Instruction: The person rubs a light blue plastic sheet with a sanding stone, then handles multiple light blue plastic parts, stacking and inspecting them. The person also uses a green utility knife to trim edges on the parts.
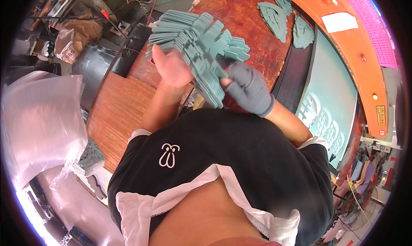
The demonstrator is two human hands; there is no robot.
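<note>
"What are the hands at?"

"A stack of blue-green pieces (pixel 199 44), by the near edge of the worktop (pixel 231 12). The gloved right hand (pixel 251 89) grips its near right part; the bare left hand (pixel 175 69), blurred, is at its left side, and I can't tell whether it holds on."

"And around?"

"More pieces (pixel 274 21) lie toward the worktop's far right corner. Past the right edge sits a blue-green sheet (pixel 332 81), then an orange panel (pixel 354 46)."
</note>
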